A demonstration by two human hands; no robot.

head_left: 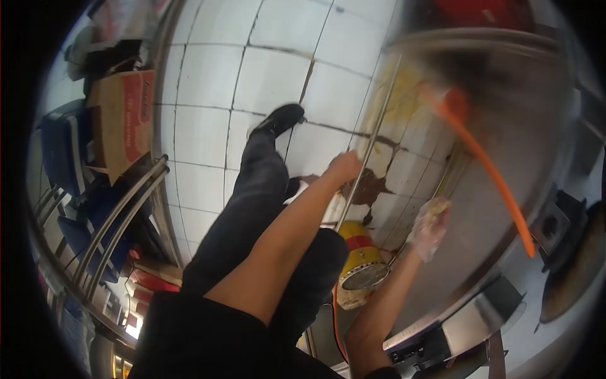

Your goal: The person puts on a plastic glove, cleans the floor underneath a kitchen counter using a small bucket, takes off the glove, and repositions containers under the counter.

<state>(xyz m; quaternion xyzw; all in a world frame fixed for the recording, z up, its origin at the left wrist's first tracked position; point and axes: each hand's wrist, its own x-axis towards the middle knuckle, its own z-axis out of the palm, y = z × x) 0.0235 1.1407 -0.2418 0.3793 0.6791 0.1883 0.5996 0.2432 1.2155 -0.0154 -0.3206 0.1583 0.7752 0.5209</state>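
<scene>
My left hand [345,166] is closed, at a thin metal rail [372,132] that runs along the floor side of the metal counter; its fingertips are turned away from view. My right hand [427,230] wears a clear plastic glove. Its fingers are curled round a small yellowish lump [440,210], which I cannot identify. This hand is over the near side of the grey metal surface [476,221]. An orange hose [495,177] curves across that surface, to the right of my right hand.
Below the rail stands a yellow tin [360,252] with a red band. White floor tiles [268,79] are cracked and stained yellow near the counter. A cardboard box [123,120] and a metal rack [126,221] stand left. At right are a dark pan [571,271] and a metal box [476,316].
</scene>
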